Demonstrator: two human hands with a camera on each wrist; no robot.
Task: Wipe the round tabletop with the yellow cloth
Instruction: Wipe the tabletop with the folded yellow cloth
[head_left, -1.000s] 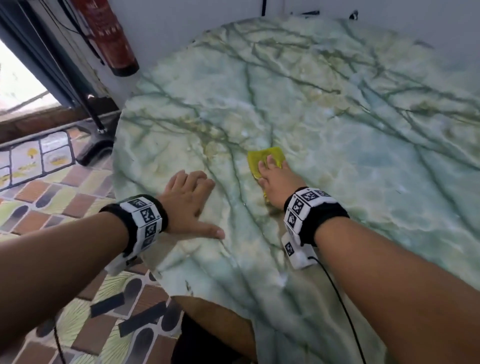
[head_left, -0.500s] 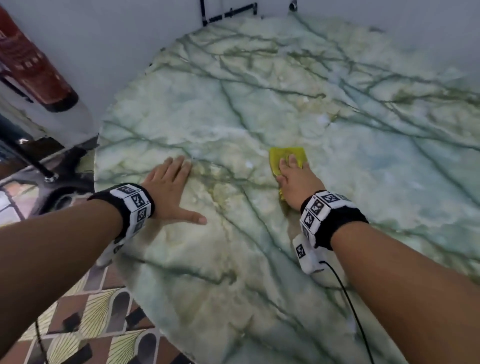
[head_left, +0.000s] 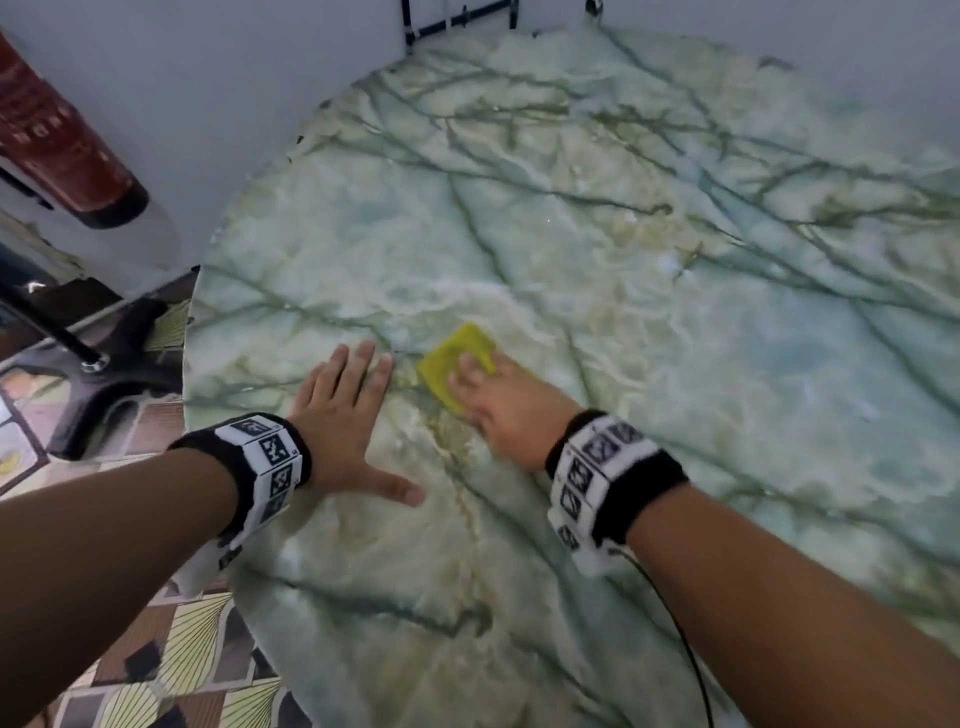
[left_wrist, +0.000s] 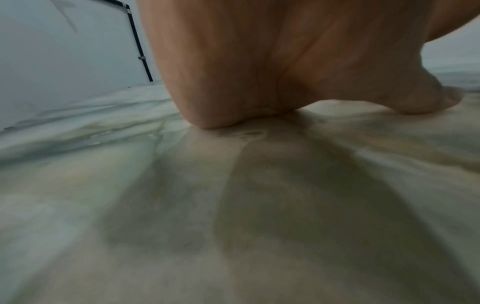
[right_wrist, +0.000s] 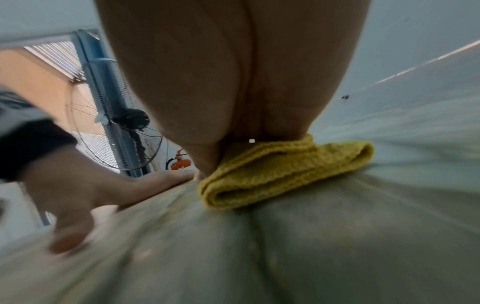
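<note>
The round tabletop (head_left: 649, 270) is pale green marble with dark veins. A folded yellow cloth (head_left: 454, 358) lies on it left of centre. My right hand (head_left: 498, 405) presses flat on the cloth with straight fingers, covering its near half. In the right wrist view the palm (right_wrist: 233, 82) bears down on the folded cloth (right_wrist: 280, 172). My left hand (head_left: 343, 410) rests flat on the marble just left of the cloth, fingers straight, thumb spread toward me. In the left wrist view the palm (left_wrist: 259, 61) touches the tabletop (left_wrist: 233, 205).
A red fire extinguisher (head_left: 57, 135) hangs on the white wall at the far left. A black stand base (head_left: 109, 374) sits on the patterned floor tiles beside the table's left edge. A fan (right_wrist: 116, 127) shows in the right wrist view. The table's right side extends far.
My right hand has slid the cloth leftward, close to the left hand. The left hand stays planted on the marble. My head view has shifted.
</note>
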